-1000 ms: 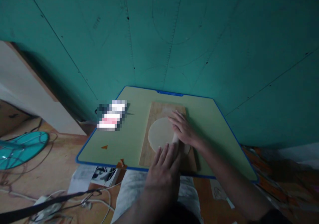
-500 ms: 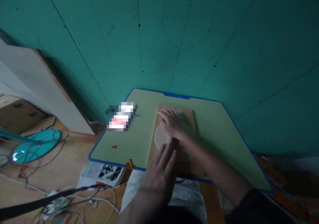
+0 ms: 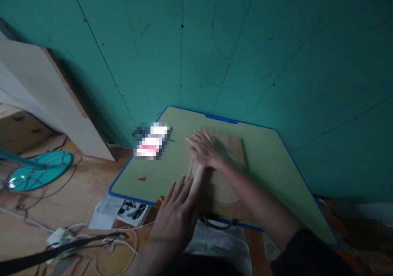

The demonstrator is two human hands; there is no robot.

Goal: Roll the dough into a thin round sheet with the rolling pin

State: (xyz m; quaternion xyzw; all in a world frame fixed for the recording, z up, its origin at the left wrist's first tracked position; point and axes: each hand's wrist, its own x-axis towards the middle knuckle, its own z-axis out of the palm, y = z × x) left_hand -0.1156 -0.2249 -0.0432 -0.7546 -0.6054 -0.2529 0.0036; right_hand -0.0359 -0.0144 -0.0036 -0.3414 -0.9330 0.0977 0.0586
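A slim, pale rolling pin (image 3: pixel 197 180) lies across the left part of a thin round sheet of dough (image 3: pixel 225 188). The dough rests on a wooden board (image 3: pixel 235 143). My left hand (image 3: pixel 176 216) lies flat over the near end of the pin, its fingers stretched forward and apart. Over the far end lies my right hand (image 3: pixel 202 148), also with fingers extended, pressing from above rather than wrapping round it. My right forearm and hand hide part of the dough and board.
The board lies on a yellowish table (image 3: pixel 267 165) with a blue rim. A phone with a blurred screen (image 3: pixel 152 141) stands at its left. Behind is a green wall (image 3: pixel 147 63). Cables (image 3: pixel 129 231) and a teal round base (image 3: pixel 43 169) are on the floor.
Both hands have moved left with the rolling pin, towards the board's left edge. More of the dough shows to the right of the pin. The view has shifted slightly.
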